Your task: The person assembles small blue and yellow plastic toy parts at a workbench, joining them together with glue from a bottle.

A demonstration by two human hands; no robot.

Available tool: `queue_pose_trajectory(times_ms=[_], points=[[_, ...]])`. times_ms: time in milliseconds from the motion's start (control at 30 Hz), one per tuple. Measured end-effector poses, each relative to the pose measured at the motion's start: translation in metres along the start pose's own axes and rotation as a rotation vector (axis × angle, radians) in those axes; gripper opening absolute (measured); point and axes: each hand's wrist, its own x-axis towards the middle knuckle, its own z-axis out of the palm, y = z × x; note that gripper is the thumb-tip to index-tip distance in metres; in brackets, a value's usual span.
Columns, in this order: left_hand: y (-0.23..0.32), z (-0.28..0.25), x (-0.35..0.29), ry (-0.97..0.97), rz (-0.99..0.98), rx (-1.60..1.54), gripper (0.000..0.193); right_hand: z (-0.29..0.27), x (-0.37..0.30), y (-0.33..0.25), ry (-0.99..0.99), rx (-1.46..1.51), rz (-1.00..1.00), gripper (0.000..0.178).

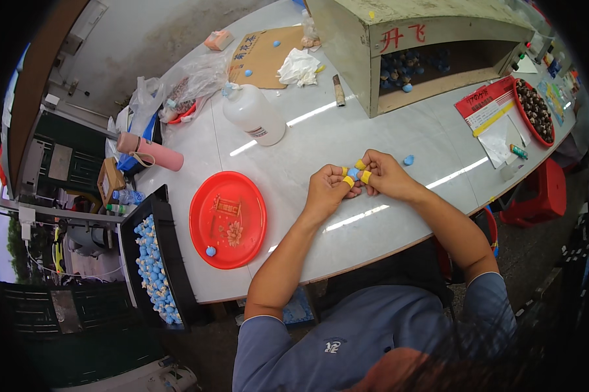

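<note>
My left hand point(327, 191) and my right hand point(387, 175) meet over the table, yellow covers on several fingertips. Pinched between the fingers of both is a small blue piece point(353, 173), mostly hidden, so its exact shape cannot be made out. Just right of my right hand, another small blue piece point(409, 160) lies on the tabletop. A round red plate point(198, 202) sits to the left of my forearm, with one blue piece point(211, 251) near its lower rim.
A black bin point(185, 274) of blue-and-cream pieces stands at the table's left edge. Behind are a white bottle point(252, 114), a pink flask point(152, 152) and cardboard point(262, 59). An open-fronted metal box point(347, 65) holds blue pieces. Far right: a red bowl point(521, 111) of dark pieces and a red stool point(539, 196).
</note>
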Motion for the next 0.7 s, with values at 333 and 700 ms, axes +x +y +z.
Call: queue_pose_trajectory(times_ms=[333,700], points=[[-0.002,0.005,0.0,0.058,0.021,0.034,0.016,0.001,0.0,0.004,0.007,-0.022,-0.037,0.009],[0.01,-0.004,0.002,0.037,-0.088,-0.062,0.02,0.008,0.0,0.003,0.078,-0.015,-0.102,0.011]])
